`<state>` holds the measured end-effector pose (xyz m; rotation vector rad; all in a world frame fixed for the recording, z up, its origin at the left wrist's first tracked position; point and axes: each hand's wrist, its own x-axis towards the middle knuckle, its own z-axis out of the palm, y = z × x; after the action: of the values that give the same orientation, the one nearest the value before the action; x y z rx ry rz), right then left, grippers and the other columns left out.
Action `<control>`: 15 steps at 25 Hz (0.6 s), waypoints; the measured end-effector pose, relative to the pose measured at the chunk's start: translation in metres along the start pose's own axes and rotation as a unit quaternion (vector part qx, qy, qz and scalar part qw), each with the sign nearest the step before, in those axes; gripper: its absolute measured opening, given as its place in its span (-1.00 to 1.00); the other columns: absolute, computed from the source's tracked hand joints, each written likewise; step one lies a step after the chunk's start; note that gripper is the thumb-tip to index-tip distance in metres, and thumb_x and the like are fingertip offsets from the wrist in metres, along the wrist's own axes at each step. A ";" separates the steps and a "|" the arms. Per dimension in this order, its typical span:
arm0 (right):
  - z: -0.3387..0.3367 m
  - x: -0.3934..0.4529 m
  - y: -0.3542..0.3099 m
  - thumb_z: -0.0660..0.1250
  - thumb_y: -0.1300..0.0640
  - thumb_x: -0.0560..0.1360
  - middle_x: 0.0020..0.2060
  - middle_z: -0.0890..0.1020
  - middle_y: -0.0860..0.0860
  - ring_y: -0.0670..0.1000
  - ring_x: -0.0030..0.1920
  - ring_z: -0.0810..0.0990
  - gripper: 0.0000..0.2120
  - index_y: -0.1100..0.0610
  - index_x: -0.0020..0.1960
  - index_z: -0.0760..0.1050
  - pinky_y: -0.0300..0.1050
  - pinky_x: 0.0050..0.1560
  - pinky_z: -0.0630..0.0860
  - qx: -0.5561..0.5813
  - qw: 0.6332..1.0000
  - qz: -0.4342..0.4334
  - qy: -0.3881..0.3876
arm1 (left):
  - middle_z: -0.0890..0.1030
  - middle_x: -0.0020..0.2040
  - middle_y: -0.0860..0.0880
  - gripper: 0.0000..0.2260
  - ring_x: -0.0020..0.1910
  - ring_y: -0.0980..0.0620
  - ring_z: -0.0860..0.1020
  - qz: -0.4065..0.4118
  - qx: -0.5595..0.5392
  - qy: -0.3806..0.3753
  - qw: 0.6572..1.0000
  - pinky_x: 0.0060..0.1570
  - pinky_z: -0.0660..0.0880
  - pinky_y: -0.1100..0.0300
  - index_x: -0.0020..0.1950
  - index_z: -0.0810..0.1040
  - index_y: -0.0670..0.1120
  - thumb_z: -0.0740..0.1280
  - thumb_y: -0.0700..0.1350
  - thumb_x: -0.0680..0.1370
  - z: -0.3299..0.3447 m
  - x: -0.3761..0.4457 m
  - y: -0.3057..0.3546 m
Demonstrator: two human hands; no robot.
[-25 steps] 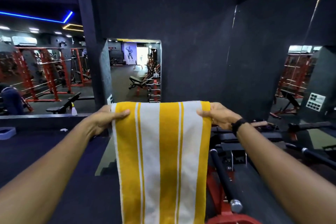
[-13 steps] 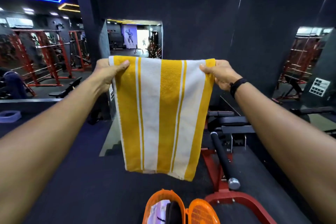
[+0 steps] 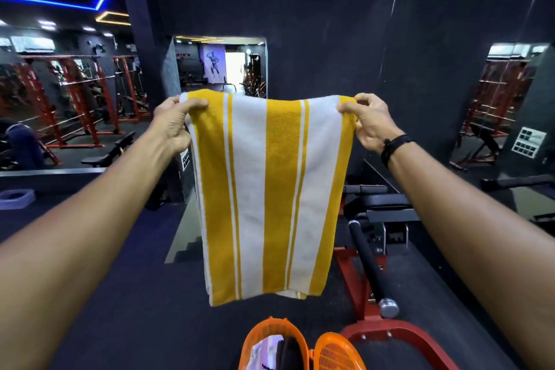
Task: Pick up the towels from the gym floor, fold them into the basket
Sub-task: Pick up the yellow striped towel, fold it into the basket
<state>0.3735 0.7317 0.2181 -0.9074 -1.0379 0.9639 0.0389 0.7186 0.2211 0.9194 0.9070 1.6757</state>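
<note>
- I see the left hand and right hand each pinching 1 top corner of the yellow-and-white striped terry towel, fingers curled.
- Towel hangs flat, above the orange plastic mesh basket.
- Step judged: mid-fold. Next: bring corners together, lower in.

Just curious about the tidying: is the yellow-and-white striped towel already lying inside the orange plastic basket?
No: both hands hold the yellow-and-white striped towel up in the air above the orange plastic basket.
</note>
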 end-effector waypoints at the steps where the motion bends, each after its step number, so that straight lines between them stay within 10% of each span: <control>1: -0.003 0.000 0.001 0.42 0.44 0.36 -0.10 0.57 0.09 0.04 -0.21 0.60 -0.64 0.13 0.04 0.45 -0.06 -0.21 0.59 0.016 1.000 0.010 -0.006 | 0.64 -0.24 -0.09 -0.72 -0.35 0.03 0.64 0.005 0.007 -0.006 1.000 -0.39 0.59 0.14 0.00 0.44 -0.10 0.41 -0.38 0.43 -0.001 -0.002 -0.001; 6: -0.015 -0.004 0.013 0.43 0.45 0.37 -0.13 0.63 0.11 -0.05 -0.24 0.66 -0.57 0.32 0.23 0.49 -0.21 -0.21 0.60 -0.022 0.998 0.012 -0.063 | 0.62 -0.01 -0.10 -0.55 -0.31 0.06 0.66 -0.026 0.056 -0.034 0.998 -0.34 0.61 0.17 0.26 0.47 -0.05 0.41 -0.36 0.43 -0.014 -0.010 -0.008; 9: -0.024 -0.002 0.022 0.54 0.36 0.29 -0.23 0.64 0.07 -0.08 -0.30 0.61 -0.61 0.30 0.10 0.59 -0.19 -0.22 0.60 -0.263 0.961 -0.067 -0.056 | 0.65 -0.06 -0.12 -0.58 -0.24 0.02 0.64 0.010 0.226 -0.022 0.974 -0.27 0.64 0.17 0.17 0.58 -0.16 0.50 -0.36 0.34 -0.021 -0.013 -0.014; 12: -0.029 -0.006 0.031 0.57 0.16 0.31 -0.36 0.57 -0.03 -0.07 -0.30 0.49 -0.84 0.15 -0.19 0.62 -0.21 -0.30 0.43 -0.520 0.841 -0.142 -0.045 | 0.65 -0.28 -0.07 -0.78 -0.29 -0.02 0.56 0.146 0.553 -0.005 0.820 -0.28 0.54 0.09 -0.22 0.66 -0.02 0.63 -0.10 0.22 -0.030 -0.012 -0.019; 15: -0.035 -0.007 0.039 0.56 0.12 0.33 -0.36 0.56 -0.03 -0.08 -0.30 0.48 -0.82 0.09 -0.29 0.56 -0.30 -0.34 0.37 -0.523 0.841 -0.108 -0.087 | 0.52 -0.41 0.03 -0.78 -0.32 0.02 0.46 0.159 0.664 -0.055 0.729 -0.40 0.31 0.17 -0.36 0.59 0.05 0.62 0.02 0.22 -0.035 -0.012 -0.023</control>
<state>0.3977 0.7326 0.1710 -1.5503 -1.8381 0.2107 0.0200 0.7076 0.1835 2.1729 1.9994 0.9708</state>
